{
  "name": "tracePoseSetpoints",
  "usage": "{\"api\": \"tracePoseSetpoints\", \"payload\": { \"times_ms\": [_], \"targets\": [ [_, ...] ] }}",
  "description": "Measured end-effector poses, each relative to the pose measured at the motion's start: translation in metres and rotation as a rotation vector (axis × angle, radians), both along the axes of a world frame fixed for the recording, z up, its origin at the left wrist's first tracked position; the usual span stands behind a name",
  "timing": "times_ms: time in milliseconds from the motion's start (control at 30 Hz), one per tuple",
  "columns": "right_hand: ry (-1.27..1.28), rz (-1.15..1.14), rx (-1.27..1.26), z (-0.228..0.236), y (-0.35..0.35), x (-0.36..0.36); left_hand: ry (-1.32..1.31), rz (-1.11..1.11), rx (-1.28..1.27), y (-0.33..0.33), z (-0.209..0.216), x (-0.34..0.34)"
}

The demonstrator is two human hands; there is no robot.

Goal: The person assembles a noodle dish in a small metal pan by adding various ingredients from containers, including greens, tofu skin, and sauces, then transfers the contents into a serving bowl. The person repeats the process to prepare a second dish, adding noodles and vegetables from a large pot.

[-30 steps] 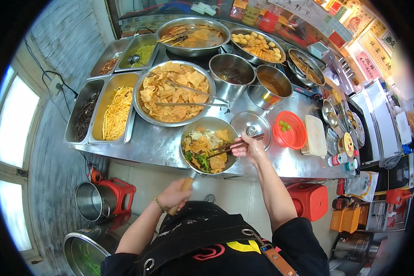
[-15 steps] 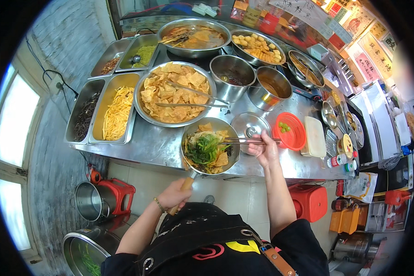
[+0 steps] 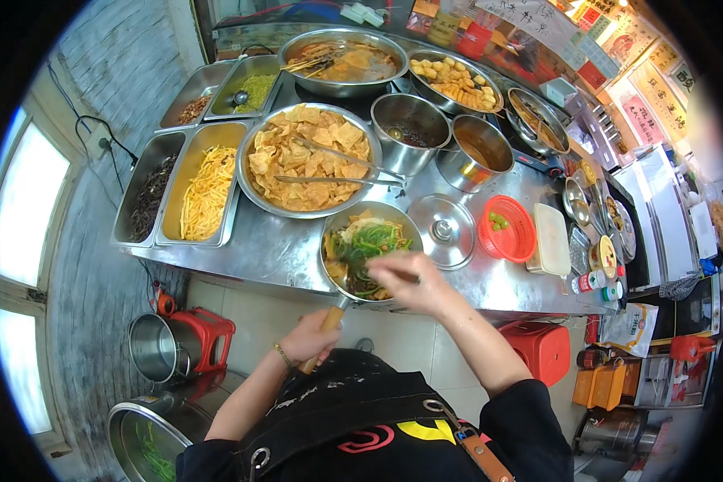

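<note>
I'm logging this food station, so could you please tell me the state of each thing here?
Left hand: gripping the pan's wooden handle.
Right hand: blurred over the pan.
Pan: holds greens and mixed food, at the counter edge.
Lid: off, lying on the counter.
Large bowl: full of fried chips, tongs on top.
Red basket: nearly empty, a few green pieces.

Right hand [image 3: 406, 277]: shifted from the lid side of the pan [image 3: 367, 251] to above its near rim, blurred. Greens [image 3: 369, 241]: formerly buried at the near side, now spread on top across the pan's middle.
</note>
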State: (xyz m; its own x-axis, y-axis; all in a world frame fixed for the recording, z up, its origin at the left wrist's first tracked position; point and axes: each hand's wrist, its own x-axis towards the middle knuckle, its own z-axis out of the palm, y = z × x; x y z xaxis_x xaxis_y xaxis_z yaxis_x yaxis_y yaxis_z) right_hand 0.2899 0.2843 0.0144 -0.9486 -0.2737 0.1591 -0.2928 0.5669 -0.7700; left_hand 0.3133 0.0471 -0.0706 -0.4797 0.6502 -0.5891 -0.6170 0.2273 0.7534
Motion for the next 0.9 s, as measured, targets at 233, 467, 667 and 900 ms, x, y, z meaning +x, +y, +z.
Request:
{"api": "tracePoseSetpoints", "payload": {
  "times_ms": [233,467,667,900],
  "targets": [
    [-0.096,-0.303,-0.044,0.000,0.041,-0.012,-0.009,0.019,0.020,-0.005,-0.004,0.002],
    [-0.329,-0.448,-0.500,-0.016,0.024,-0.024,-0.012,0.006,0.015,-0.006,-0.001,0.001],
    [-0.261,-0.263,-0.182,-0.013,0.011,-0.001,-0.034,0.029,0.008,-0.005,-0.008,0.005],
    [-0.151,-0.283,-0.144,-0.021,0.024,-0.005,-0.045,0.044,-0.012,-0.008,-0.004,0.007]
  ]
}}
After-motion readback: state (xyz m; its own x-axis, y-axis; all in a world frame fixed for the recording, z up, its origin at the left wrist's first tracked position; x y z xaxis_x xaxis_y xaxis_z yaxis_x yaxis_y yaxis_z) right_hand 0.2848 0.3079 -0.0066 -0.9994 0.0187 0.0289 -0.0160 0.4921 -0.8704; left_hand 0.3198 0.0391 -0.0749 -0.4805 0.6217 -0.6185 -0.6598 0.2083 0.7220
